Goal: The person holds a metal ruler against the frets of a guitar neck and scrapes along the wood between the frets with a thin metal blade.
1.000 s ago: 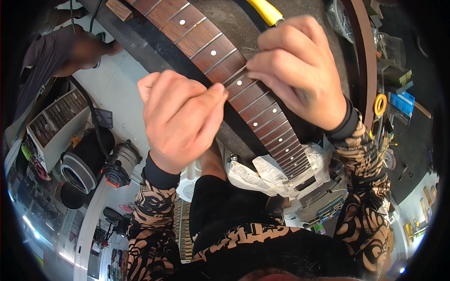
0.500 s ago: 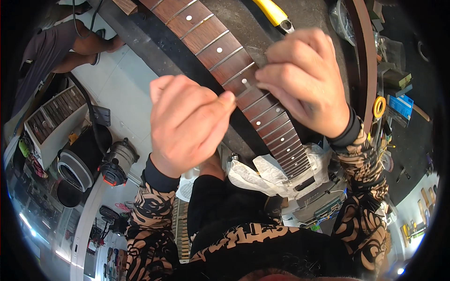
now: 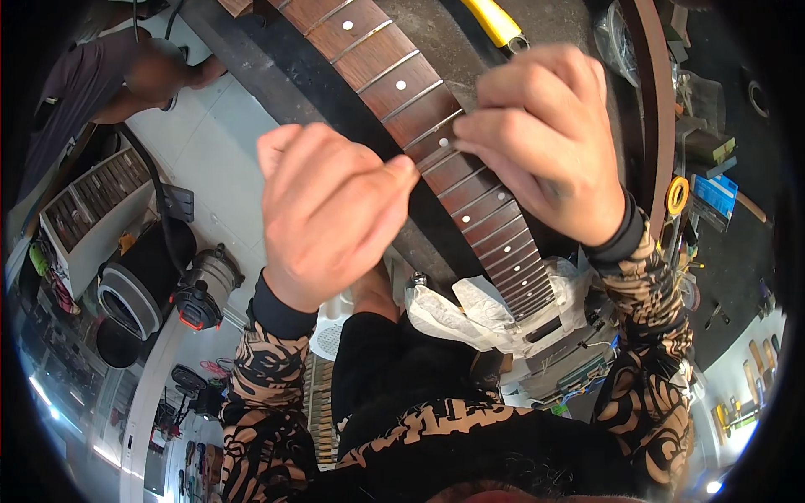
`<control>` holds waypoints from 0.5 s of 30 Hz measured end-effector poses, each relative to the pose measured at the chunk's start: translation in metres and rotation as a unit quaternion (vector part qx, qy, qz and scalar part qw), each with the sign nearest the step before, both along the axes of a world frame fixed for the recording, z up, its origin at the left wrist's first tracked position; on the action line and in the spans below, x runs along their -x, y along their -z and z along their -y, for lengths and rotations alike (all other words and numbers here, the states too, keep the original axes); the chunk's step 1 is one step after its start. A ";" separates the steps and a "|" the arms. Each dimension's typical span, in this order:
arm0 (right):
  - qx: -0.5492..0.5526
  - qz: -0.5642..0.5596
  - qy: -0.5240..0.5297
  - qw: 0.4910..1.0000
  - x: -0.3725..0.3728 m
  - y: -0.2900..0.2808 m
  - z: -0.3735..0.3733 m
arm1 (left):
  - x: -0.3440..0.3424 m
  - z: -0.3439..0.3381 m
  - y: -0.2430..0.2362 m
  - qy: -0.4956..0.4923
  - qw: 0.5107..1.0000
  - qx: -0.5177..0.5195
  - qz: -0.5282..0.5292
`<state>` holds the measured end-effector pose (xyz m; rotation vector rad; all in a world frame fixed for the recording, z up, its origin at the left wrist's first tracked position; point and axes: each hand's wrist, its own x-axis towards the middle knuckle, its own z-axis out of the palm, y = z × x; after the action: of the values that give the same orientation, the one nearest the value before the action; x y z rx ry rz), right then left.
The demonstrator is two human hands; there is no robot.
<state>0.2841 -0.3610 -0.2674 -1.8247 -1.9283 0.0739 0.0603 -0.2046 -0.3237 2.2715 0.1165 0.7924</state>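
Guitar neck (image 3: pixel 453 176), one: dark wood, diagonal over the surface (image 3: pixel 558 25). Left hand (image 3: pixel 331 214): at neck's left edge, fingers curled. Right hand (image 3: pixel 541 138): at right edge, fingers curled. Whether either grips anything: cannot tell.

From my distant post, I see the fretboard (image 3: pixel 419 109) as smooth brown wood with shiny metal frets (image 3: pixel 388 72), matt, wrinkled paper covering (image 3: pixel 444 318) below it, and a glossy, plastic-looking yellow handle (image 3: pixel 495 23) to its right.

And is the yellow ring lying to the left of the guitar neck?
No, the yellow ring lies to the right of the guitar neck, beyond the right hand.
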 end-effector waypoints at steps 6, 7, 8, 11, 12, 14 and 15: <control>0.016 -0.006 0.000 1.000 0.004 -0.005 0.009 | 0.004 0.005 -0.013 0.024 0.998 0.036 -0.034; 0.022 -0.019 -0.001 1.000 0.005 -0.004 0.012 | 0.004 0.003 -0.011 0.024 0.998 0.036 -0.034; 0.024 -0.017 0.002 1.000 0.005 -0.003 0.012 | 0.004 0.001 -0.008 0.021 0.999 0.029 -0.029; -0.001 0.018 0.002 1.000 0.000 -0.001 -0.008 | 0.001 0.002 -0.003 -0.006 1.000 0.001 -0.007; -0.011 0.017 0.000 1.000 0.000 0.000 -0.012 | 0.002 0.001 -0.001 -0.031 0.999 -0.015 -0.002; -0.005 0.005 0.002 1.000 0.002 -0.001 -0.008 | 0.002 0.001 -0.004 -0.056 0.998 -0.031 0.003; 0.012 -0.005 0.006 1.000 0.004 -0.002 -0.003 | 0.004 0.004 -0.008 -0.021 1.000 0.001 -0.012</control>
<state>0.2800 -0.3584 -0.2657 -1.8474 -1.9169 0.1032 0.0568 -0.2085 -0.3157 2.2828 0.1770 0.7868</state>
